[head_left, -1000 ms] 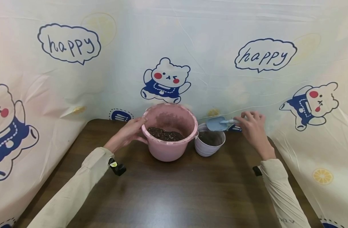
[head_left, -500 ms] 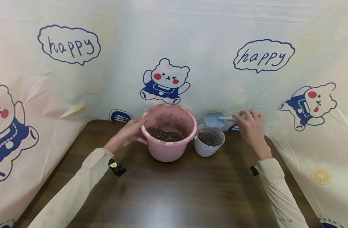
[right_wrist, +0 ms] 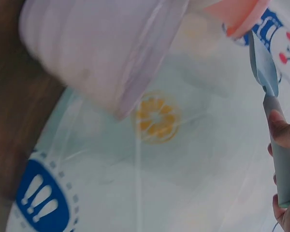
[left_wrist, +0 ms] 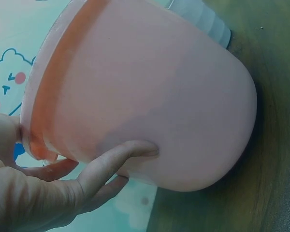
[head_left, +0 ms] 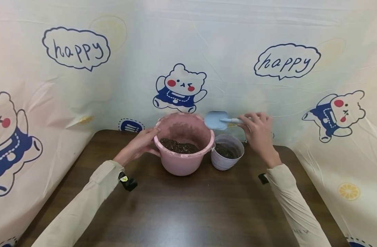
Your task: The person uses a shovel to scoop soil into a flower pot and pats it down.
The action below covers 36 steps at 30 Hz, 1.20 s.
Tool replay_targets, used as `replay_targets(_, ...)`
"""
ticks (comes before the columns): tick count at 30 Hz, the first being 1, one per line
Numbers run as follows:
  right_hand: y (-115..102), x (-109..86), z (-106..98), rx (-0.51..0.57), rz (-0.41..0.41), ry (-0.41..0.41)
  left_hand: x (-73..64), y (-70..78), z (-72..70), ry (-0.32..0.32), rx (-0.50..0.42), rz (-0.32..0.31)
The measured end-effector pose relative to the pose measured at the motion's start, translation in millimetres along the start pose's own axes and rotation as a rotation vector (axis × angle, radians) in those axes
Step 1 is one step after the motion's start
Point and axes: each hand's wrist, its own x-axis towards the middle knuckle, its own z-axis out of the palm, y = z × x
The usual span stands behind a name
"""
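A pink bucket with dark soil in it stands tilted toward me at the back of the table. My left hand grips its left rim; in the left wrist view, fingers of the left hand lie against the outer wall. My right hand holds a small blue trowel by its handle, above the bucket's right rim. The trowel's blade shows no soil on its visible face. Just right of the bucket sits a pale lilac flower pot with some dark soil inside.
The brown wooden table reaches back to a printed cloth backdrop with bears and "happy" bubbles. Cloth also hangs along both sides. The pot stands close against the bucket.
My right hand has moved left with the trowel, from over the flower pot to the bucket's right rim. The left hand and the bucket have stayed in place.
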Motion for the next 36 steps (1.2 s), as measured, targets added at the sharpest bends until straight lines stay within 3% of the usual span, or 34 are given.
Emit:
replay_targets(9, -30.2, 29.0, 19.1, 0.014, -0.064, -0.029, -0.8, 0.4, -0.9, -0.005, 0.007, 0.014)
replay_targets(17, -48.4, 45.4, 40.5, -0.128, -0.16, -0.219, -1.8, -0.6, -4.3, 0.015, 0.023, 0.011)
replay_targets(24, -62.3, 52.0, 51.3, -0.112, -0.255, -0.362, -0.4, -2.6, 0.2, 0.003, 0.021, 0.015)
replay_targets(27, -69.8, 56.0, 59.6, -0.131, -0.309, -0.386, -2.1, -2.1, -0.3, 0.005, 0.022, 0.023)
replay_targets(31, -75.3, 63.6, 72.2, -0.255, -0.403, -0.402, -2.1, -1.0, -0.8, 0.002, 0.015, 0.033)
replay_targets(36, -77.1, 72.5, 87.2, -0.413, -0.481, -0.492, 0.1, -2.4, 0.5, 0.004, 0.001, 0.036)
